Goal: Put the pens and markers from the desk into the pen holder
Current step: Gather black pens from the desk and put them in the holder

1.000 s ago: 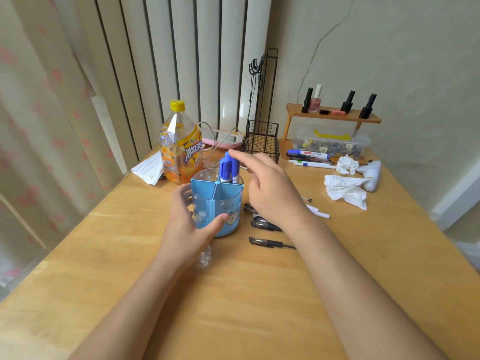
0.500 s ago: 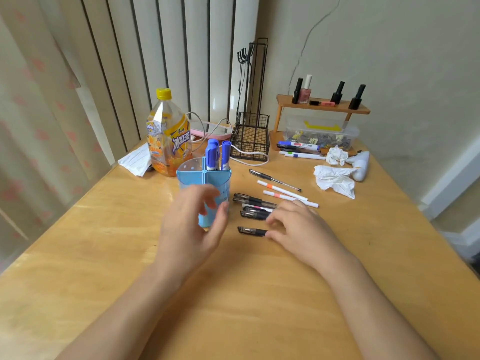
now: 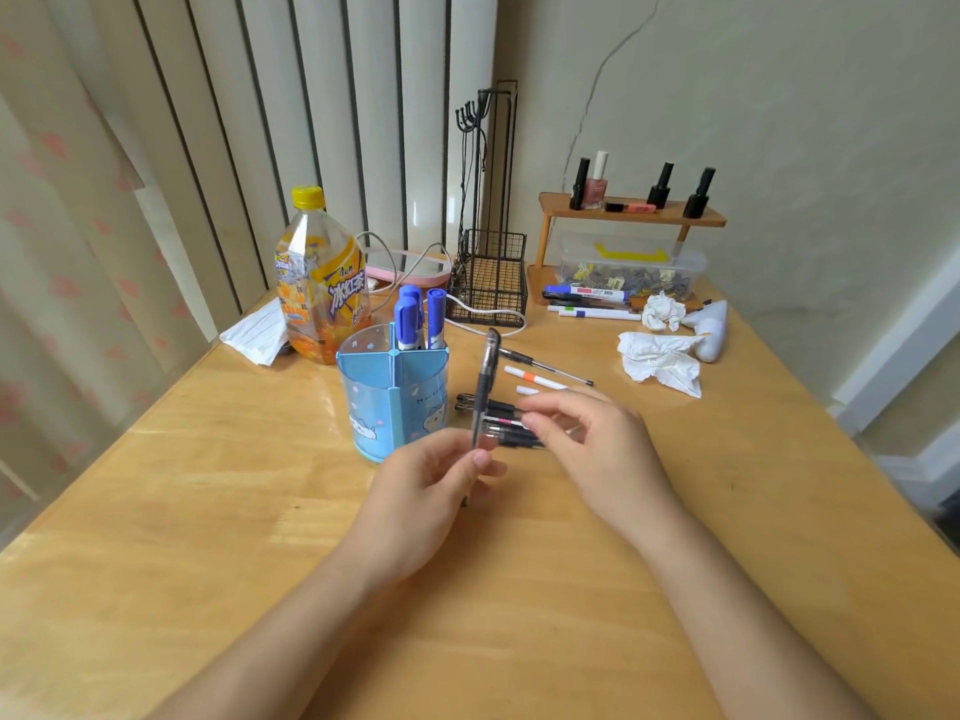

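The blue pen holder [image 3: 392, 402] stands on the wooden desk [image 3: 208, 511] with three blue markers [image 3: 410, 324] upright in its back compartment. My left hand [image 3: 431, 491] is just right of the holder, shut on a black gel pen [image 3: 483, 387] that it holds upright. My right hand [image 3: 597, 449] hovers beside it with fingers apart, over a cluster of black pens [image 3: 501, 410] lying on the desk. Behind them lie a thin black pen [image 3: 545, 366] and a white pen with an orange band [image 3: 535, 379]. More markers [image 3: 587, 293] lie at the back.
An orange drink bottle [image 3: 322, 283] stands behind the holder, folded paper [image 3: 257, 332] to its left. A black wire basket [image 3: 488, 288], a wooden shelf [image 3: 631, 215] with nail polish, a clear box [image 3: 628, 267], crumpled tissues [image 3: 660, 361] and a white device [image 3: 711, 330] fill the back right.
My right hand dropped from the holder to the pens on the desk. One black pen is now off the desk and upright in my left hand, which has left the holder.
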